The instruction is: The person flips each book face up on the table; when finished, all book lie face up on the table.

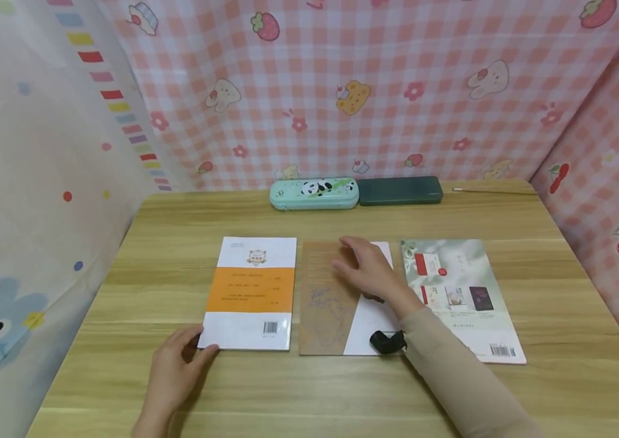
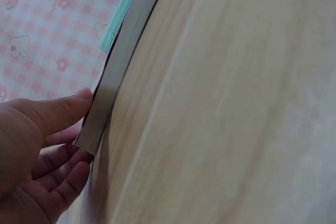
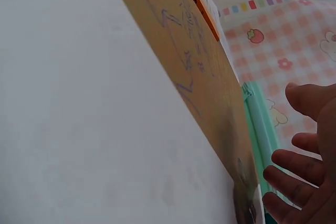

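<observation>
At the left lies a white book (image 1: 247, 331) with an orange band, its back cover up. My left hand (image 1: 171, 365) holds its near left corner; in the left wrist view the thumb (image 2: 68, 109) touches the cover edge while the fingertips meet the corner from below. A brown and white book (image 1: 326, 304) with blue pen scribbles lies in the middle. Over its upper part hovers my right hand (image 1: 371, 267), fingers spread loosely and holding nothing, as the right wrist view also shows. A pale green magazine (image 1: 468, 261) lies at the right, partly covered by the right sleeve.
Along the back edge of the wooden table (image 1: 123, 365) stand a mint panda pencil case (image 1: 315, 193) and a dark green case (image 1: 399, 190). A thin stick (image 1: 487, 191) lies to their right. Pink checked cloth (image 1: 298, 73) hangs behind.
</observation>
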Demonstrator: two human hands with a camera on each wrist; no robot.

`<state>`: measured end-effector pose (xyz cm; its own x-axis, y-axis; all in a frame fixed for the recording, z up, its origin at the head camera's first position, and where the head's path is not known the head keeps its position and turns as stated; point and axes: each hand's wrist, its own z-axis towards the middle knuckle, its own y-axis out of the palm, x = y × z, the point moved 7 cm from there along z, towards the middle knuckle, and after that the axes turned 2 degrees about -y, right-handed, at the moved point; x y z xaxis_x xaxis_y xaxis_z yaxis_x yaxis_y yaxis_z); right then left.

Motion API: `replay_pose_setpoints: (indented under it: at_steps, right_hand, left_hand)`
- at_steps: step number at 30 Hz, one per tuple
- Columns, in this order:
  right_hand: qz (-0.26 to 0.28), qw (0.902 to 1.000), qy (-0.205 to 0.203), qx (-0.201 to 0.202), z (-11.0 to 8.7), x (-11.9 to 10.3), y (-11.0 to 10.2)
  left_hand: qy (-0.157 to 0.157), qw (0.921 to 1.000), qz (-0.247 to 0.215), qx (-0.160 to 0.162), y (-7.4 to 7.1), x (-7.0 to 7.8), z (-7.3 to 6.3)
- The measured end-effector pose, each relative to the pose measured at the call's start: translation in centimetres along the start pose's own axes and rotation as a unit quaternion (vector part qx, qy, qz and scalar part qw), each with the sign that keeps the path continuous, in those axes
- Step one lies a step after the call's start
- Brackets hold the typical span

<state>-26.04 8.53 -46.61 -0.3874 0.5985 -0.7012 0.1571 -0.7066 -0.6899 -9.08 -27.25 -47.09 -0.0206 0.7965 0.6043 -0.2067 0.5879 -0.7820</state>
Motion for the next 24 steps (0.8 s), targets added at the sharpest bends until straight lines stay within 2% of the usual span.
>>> replay_pose_setpoints:
  at_steps: [8,17,24]
  right_hand:
    - [0.017,0.9998,-0.006,-0.002,0.9,-0.4,1.4]
    - [0.015,0.9995,-0.003,-0.028,2.7,-0.9,2.7]
    - [0.001,0.9984,-0.019,-0.053,4.0,-1.4,3.5]
  left_hand:
    - [-0.015,0.9998,0.0,-0.01,0.0,0.0,-0.1]
    - [0.017,0.9998,-0.012,0.007,0.1,0.1,-0.2]
    - [0.0,0.9978,-0.066,0.001,0.8,-0.6,-0.1]
